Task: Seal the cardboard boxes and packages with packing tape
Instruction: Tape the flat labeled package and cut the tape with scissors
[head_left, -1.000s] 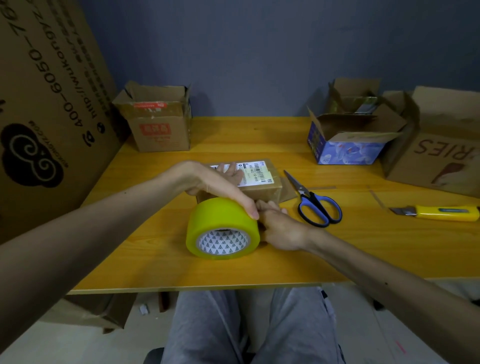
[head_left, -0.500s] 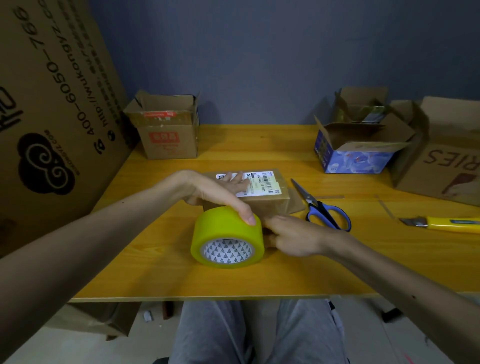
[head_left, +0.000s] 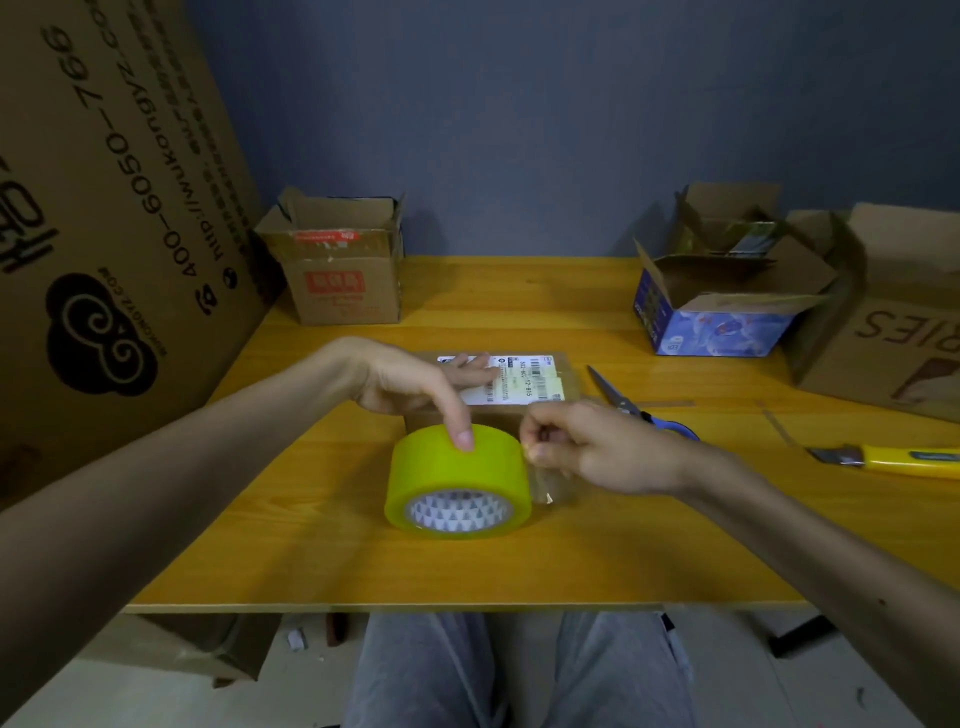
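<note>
- Yellow wooden surface (head_left: 623, 561) is running along a blue-grey wall, with the person sitting at its near edge.
- A yellow tape roll (head_left: 457, 467) is standing on its rim near the middle, its hollow core facing the person.
- The left hand (head_left: 410, 384) is reaching over it, one straight finger pressing on the roll's top and the others lying flat on a labelled package (head_left: 519, 382) just behind the roll.
- The right hand (head_left: 597, 452) is sitting at the roll's right side, its fingers (head_left: 537, 452) pinching the clear free end of tape (head_left: 545, 483) peeling off there.
- The coming pull is likely heading rightward, then back over the package, whose long axis is running left to right.
- Scissors (head_left: 670, 427) are lying just behind the right hand and a utility knife (head_left: 904, 460) well to the right.
- Open room for the pull is lying along the near edge, in front of both.
</note>
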